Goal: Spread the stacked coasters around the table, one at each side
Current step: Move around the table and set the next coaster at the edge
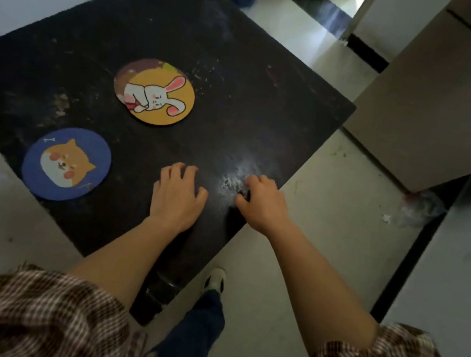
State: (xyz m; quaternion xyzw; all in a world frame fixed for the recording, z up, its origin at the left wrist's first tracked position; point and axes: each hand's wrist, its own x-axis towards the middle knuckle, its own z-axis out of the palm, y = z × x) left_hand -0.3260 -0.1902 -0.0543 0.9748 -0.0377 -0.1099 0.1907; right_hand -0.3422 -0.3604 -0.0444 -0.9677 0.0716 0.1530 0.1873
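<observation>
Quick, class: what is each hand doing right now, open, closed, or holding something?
Left hand: open, palm down on the table, holding nothing.
Right hand: fingers curled at the table edge; cannot tell if it grips anything.

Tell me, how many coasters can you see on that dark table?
3 at least: a blue dog coaster near the table's left edge, a yellow rabbit coaster mid-table, and a brown coaster peeking out beneath the rabbit one. More may be hidden in that stack.
</observation>
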